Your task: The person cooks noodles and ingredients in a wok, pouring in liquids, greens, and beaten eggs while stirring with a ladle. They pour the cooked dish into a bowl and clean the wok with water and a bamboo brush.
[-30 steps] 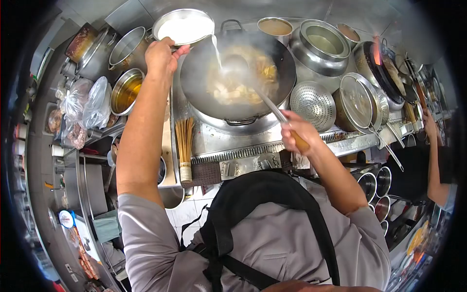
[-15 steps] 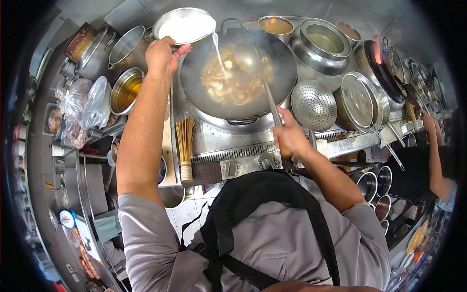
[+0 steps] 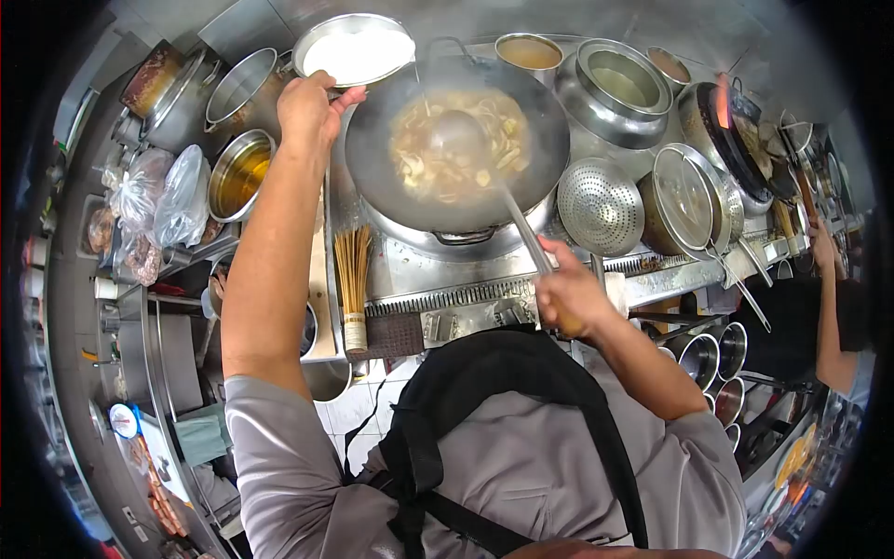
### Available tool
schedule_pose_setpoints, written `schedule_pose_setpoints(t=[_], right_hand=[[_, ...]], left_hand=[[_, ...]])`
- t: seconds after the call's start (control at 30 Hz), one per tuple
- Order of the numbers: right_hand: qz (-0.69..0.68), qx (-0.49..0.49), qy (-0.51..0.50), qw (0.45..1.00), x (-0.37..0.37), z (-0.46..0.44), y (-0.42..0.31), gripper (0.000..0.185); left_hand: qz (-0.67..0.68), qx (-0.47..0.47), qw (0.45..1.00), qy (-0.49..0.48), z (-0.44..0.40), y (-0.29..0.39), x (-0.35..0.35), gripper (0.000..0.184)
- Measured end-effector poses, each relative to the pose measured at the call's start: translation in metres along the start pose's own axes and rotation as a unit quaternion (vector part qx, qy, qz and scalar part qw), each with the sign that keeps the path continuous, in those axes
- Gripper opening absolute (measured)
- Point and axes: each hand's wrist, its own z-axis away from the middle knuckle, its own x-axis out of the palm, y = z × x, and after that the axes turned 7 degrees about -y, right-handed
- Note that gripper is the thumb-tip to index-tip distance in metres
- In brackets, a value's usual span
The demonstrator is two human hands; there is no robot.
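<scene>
My left hand (image 3: 312, 107) grips the rim of a metal bowl (image 3: 307, 42) tilted over the wok's left edge. White liquid (image 3: 358, 54) fills the bowl, and a thin stream of it falls into the wok. In my right hand (image 3: 570, 291) is the handle of a long ladle (image 3: 529, 233), whose round head sits in the food. The large dark wok (image 3: 382, 172) holds a steaming brown broth with pale sliced pieces (image 3: 419, 158). Steam blurs the ladle's head, so I cannot tell what is in it.
A bamboo brush (image 3: 355, 289) stands at the wok's front left. To the right are a perforated skimmer (image 3: 601, 207), a mesh strainer (image 3: 683, 196) and a metal pot (image 3: 610, 116). A bowl of yellow oil (image 3: 242, 177) sits left. Another person's arm (image 3: 829, 317) works at far right.
The ladle's head has moved nearer me within the wok, and my right hand has drawn back toward my body. The white stream is thinner. My left hand and the bowl have hardly moved.
</scene>
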Motion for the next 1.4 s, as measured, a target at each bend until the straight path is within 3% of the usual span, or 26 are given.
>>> schedule_pose_setpoints(t=[0.03, 0.1, 0.2, 0.3, 0.37, 0.43, 0.5, 0.57, 0.63, 0.77, 0.83, 0.9, 0.97, 1.03, 1.1, 1.13, 1.23, 1.27, 1.3, 1.37, 1.4], right_hand=[[-0.100, 0.025, -0.041, 0.994, -0.006, -0.001, -0.004, 0.064], [-0.123, 0.032, -0.039, 0.991, -0.004, -0.019, -0.020, 0.063], [0.063, -0.050, 0.040, 0.996, 0.001, -0.048, 0.001, 0.063], [0.125, -0.044, 0.060, 0.989, 0.015, -0.002, 0.007, 0.063], [0.068, -0.023, 0.032, 0.997, 0.010, 0.010, -0.003, 0.063], [-0.158, 0.039, -0.042, 0.986, -0.005, -0.002, -0.021, 0.063], [-0.168, 0.014, -0.048, 0.984, -0.005, -0.031, -0.012, 0.064], [0.085, -0.035, 0.073, 0.993, 0.011, -0.041, -0.001, 0.065], [0.150, -0.070, 0.084, 0.983, 0.020, -0.017, 0.013, 0.066], [0.044, 0.005, 0.005, 0.999, 0.001, -0.002, -0.003, 0.067], [-0.152, 0.015, -0.046, 0.987, -0.005, -0.023, -0.019, 0.067], [-0.104, -0.004, -0.024, 0.994, 0.001, -0.042, -0.008, 0.069], [0.161, -0.067, 0.054, 0.983, 0.017, -0.033, 0.003, 0.075], [0.167, -0.028, 0.064, 0.984, 0.016, -0.007, 0.001, 0.074], [0.032, 0.030, -0.005, 0.999, 0.000, 0.006, -0.002, 0.073], [-0.115, 0.038, -0.024, 0.992, -0.002, 0.002, -0.015, 0.066], [-0.140, 0.010, -0.024, 0.990, -0.007, -0.035, -0.022, 0.066], [-0.023, -0.018, 0.014, 0.999, -0.002, -0.044, -0.017, 0.067], [-0.025, -0.018, 0.015, 0.999, -0.001, -0.041, -0.011, 0.067], [0.179, -0.051, 0.088, 0.979, 0.012, -0.015, 0.000, 0.070], [0.165, -0.032, 0.069, 0.983, 0.012, 0.000, 0.001, 0.073]], left_hand=[[0.013, 0.008, 1.000, 0.005, -0.001, -0.001, -0.001, 0.019], [0.029, 0.019, 0.999, 0.008, -0.002, -0.001, 0.002, 0.016], [0.028, 0.017, 0.999, 0.017, -0.001, 0.001, -0.001, 0.016], [0.025, 0.017, 0.999, 0.011, -0.002, 0.001, -0.005, 0.016], [0.030, 0.022, 0.999, 0.004, -0.002, -0.001, -0.006, 0.015], [0.029, 0.022, 0.999, 0.009, -0.002, -0.003, -0.007, 0.015], [0.032, 0.030, 0.999, 0.014, -0.003, 0.001, -0.004, 0.014], [0.034, 0.013, 0.999, 0.017, -0.001, 0.001, -0.005, 0.015], [0.033, 0.011, 0.999, 0.015, -0.002, 0.000, -0.007, 0.015], [0.009, 0.029, 1.000, 0.004, -0.004, 0.000, -0.007, 0.020], [0.022, 0.022, 0.999, 0.012, -0.006, 0.000, -0.005, 0.018], [0.034, 0.017, 0.999, 0.024, -0.004, 0.003, -0.005, 0.016], [0.027, 0.017, 0.999, 0.010, -0.002, 0.005, -0.003, 0.017], [0.030, 0.014, 0.999, 0.010, -0.002, 0.005, -0.003, 0.018], [0.033, 0.011, 0.999, 0.011, -0.001, 0.006, -0.005, 0.018], [0.031, 0.017, 0.999, 0.016, -0.001, 0.007, -0.003, 0.017], [0.035, 0.027, 0.999, 0.014, -0.001, 0.009, -0.001, 0.016], [0.036, 0.025, 0.999, 0.010, 0.000, 0.009, -0.002, 0.016], [0.036, 0.024, 0.999, 0.009, -0.001, 0.008, -0.002, 0.016], [0.030, 0.025, 0.999, 0.009, 0.002, 0.007, -0.003, 0.016], [0.031, 0.025, 0.999, 0.010, 0.002, 0.007, -0.004, 0.016]])
